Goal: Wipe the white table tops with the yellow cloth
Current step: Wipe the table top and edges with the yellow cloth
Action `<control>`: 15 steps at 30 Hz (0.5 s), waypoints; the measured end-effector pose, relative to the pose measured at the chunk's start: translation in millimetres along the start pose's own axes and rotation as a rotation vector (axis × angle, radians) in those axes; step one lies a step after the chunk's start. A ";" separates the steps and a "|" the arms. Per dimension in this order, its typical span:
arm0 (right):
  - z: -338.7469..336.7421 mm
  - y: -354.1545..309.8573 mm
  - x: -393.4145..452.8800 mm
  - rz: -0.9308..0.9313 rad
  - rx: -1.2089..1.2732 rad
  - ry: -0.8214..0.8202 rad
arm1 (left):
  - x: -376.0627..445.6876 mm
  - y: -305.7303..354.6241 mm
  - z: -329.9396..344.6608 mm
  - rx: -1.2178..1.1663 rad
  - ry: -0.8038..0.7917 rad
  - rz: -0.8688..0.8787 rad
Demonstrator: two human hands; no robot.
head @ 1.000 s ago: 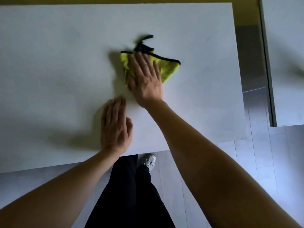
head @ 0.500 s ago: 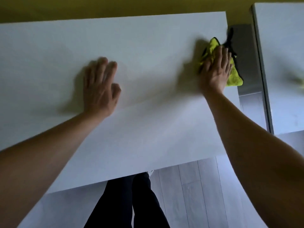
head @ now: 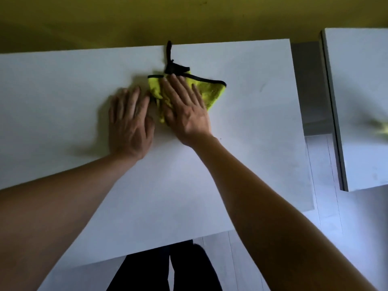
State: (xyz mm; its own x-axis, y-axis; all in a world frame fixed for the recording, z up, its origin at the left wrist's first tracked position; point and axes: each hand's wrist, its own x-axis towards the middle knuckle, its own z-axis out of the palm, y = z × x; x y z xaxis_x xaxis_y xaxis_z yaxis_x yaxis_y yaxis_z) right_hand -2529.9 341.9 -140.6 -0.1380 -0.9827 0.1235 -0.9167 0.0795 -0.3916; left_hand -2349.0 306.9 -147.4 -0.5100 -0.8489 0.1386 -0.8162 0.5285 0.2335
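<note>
A yellow cloth (head: 212,90) with black edging and a black loop lies bunched near the far edge of the white table top (head: 252,143). My right hand (head: 184,108) lies flat on the cloth with fingers spread, pressing it onto the table. My left hand (head: 131,124) rests palm down on the bare table right beside it on the left, its fingers almost touching the cloth, with nothing in it.
A second white table top (head: 361,101) stands to the right across a narrow gap showing grey floor (head: 310,97). A yellow wall (head: 147,19) runs behind the tables. My dark trouser legs (head: 168,269) show below the near edge.
My right hand has swept the cloth from the table's right edge back left to the middle far side. My left hand has shifted right, close to the cloth.
</note>
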 end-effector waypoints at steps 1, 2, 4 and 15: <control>-4.9 14.3 0.2 0.034 0.002 0.011 | 0.1 0.1 -1.8 -0.003 -0.006 -0.008; -10.9 33.3 0.0 0.105 0.006 0.041 | 0.4 0.6 -3.1 -0.006 -0.015 -0.017; -28.1 82.5 -1.7 0.314 -0.009 0.111 | 0.9 1.8 -4.1 -0.009 -0.029 -0.036; -59.6 147.8 12.5 0.689 -0.136 0.197 | 1.8 3.5 -0.9 0.018 -0.043 -0.054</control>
State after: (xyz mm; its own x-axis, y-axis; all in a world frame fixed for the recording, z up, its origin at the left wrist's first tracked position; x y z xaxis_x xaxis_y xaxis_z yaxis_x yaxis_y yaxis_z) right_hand -2689.5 351.3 -142.6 -0.7540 -0.6545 0.0564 -0.6339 0.7023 -0.3241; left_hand -2352.5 307.1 -145.6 -0.4761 -0.8753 0.0845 -0.8474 0.4823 0.2220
